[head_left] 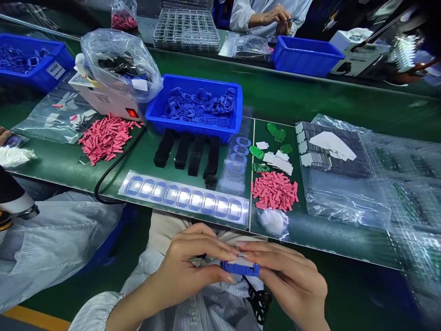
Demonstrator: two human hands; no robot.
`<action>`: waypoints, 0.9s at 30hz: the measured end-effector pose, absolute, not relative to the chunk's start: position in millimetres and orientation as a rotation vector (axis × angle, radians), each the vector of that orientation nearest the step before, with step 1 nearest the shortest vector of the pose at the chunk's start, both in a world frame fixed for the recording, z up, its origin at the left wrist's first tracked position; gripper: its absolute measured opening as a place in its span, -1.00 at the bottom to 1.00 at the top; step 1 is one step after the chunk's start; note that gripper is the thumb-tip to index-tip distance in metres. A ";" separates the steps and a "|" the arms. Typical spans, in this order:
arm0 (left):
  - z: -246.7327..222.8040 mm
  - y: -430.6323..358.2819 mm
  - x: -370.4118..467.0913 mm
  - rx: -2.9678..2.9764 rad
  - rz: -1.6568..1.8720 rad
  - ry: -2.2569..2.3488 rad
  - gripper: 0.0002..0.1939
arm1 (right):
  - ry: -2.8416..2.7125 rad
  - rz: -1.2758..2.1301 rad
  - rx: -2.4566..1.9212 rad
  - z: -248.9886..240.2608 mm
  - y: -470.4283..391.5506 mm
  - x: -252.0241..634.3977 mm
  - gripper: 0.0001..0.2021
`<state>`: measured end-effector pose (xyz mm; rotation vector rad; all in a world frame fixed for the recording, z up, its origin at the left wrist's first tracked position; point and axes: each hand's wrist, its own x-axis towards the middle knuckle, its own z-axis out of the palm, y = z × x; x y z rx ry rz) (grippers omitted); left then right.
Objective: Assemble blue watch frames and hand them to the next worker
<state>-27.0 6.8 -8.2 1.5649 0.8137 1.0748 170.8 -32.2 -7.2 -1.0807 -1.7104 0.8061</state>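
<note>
Between both hands, above my lap and in front of the table edge, is a small blue plastic housing (240, 268) with a pale piece along its top. My left hand (195, 257) grips its left end, thumb below and fingers on top. At the right end, my right hand (289, 276) pinches it the same way. The fingers cover much of its upper side. On the table ahead lie a sheet of oval clear stickers (184, 198), a heap of pink strips (274, 191) and a small bag of white material (274, 222).
A blue bin (195, 126) of blue frames stands mid-table, with black stacked parts (165, 148) before it. Green boards (275, 132) and white cards (278, 162) lie right of it. Bagged dark trays (336, 147) sit far right. More pink strips (105, 138) are left. A co-worker's hands (275, 18) show opposite.
</note>
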 end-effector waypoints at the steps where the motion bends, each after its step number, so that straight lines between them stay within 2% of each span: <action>1: -7.9 6.7 -28.4 1.484 1.007 0.813 -0.79 | -1.769 0.721 -1.053 -6.7 -31.6 172.3 -0.77; 5: -2.8 7.4 -31.3 1.228 0.815 0.817 -0.78 | -1.870 0.475 -1.036 -8.2 -33.1 171.0 -0.65; 8: 0.9 7.3 -30.1 1.314 0.897 0.913 -0.71 | -1.694 0.613 -1.177 -16.4 -38.5 165.2 -0.44; 10: 0.9 7.0 -28.5 1.495 1.026 0.972 -0.57 | -1.469 0.811 -1.254 -22.9 -42.8 160.7 -0.37; 11: 0.1 6.8 -27.6 1.607 1.100 0.965 -0.49 | -1.357 0.914 -1.277 -25.6 -44.8 158.6 -0.41; 13: -2.4 6.6 -25.2 1.835 1.220 0.901 -0.35 | -1.174 1.088 -1.319 -29.2 -48.0 155.1 -0.62; 15: -5.3 5.8 -22.1 2.003 1.267 0.856 -0.29 | -1.039 1.195 -1.355 -30.6 -49.5 153.1 -0.77; 19: -11.0 -0.7 -15.5 2.000 1.223 0.925 -0.20 | -0.921 1.265 -1.344 -28.8 -47.2 155.2 -0.80; 22: -17.9 -7.1 -12.3 1.613 0.981 0.966 -0.06 | -0.969 1.205 -1.384 -22.5 -42.0 160.0 -0.80; 27: -31.6 -9.0 -4.1 0.571 0.496 0.694 -0.33 | -1.277 1.073 -1.423 -3.4 -31.1 167.3 -0.85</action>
